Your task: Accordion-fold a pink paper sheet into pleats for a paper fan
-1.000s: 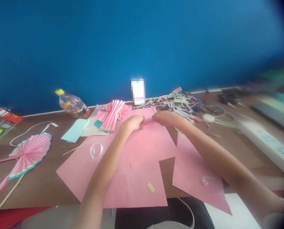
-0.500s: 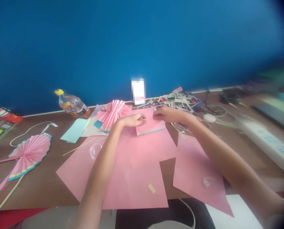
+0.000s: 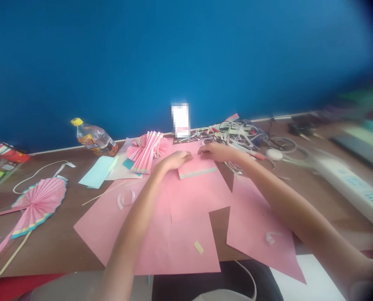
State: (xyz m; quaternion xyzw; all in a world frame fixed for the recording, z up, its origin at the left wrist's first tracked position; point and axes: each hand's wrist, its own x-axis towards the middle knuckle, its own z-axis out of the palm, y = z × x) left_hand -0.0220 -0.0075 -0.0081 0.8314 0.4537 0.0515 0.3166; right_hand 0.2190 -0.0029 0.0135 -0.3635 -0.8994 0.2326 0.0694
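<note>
A pink paper piece with a pale stripe (image 3: 198, 172) lies over larger pink sheets (image 3: 186, 246) on the brown table. At its upper left edge, my left hand (image 3: 177, 159) has its fingers bent together on the paper. My right hand (image 3: 214, 151) is at its upper right edge, fingers curled down and pressed to the paper. Both hands seem to hold this striped piece, though the fingertips are partly hidden. Just left of my left hand sits a pleated pink paper fan (image 3: 145, 152).
Another pleated fan (image 3: 40, 202) lies at the left. A bottle with a yellow cap (image 3: 95, 138) leans near the blue wall. Paper strips (image 3: 242, 133) are heaped at the back right, near a white power strip (image 3: 355, 184). A white upright object (image 3: 180, 120) stands behind my hands.
The near edge of the striped paper has flattened downward, showing its pale stripe more fully. My left hand's fingers have straightened a little, and my right hand has shifted slightly left.
</note>
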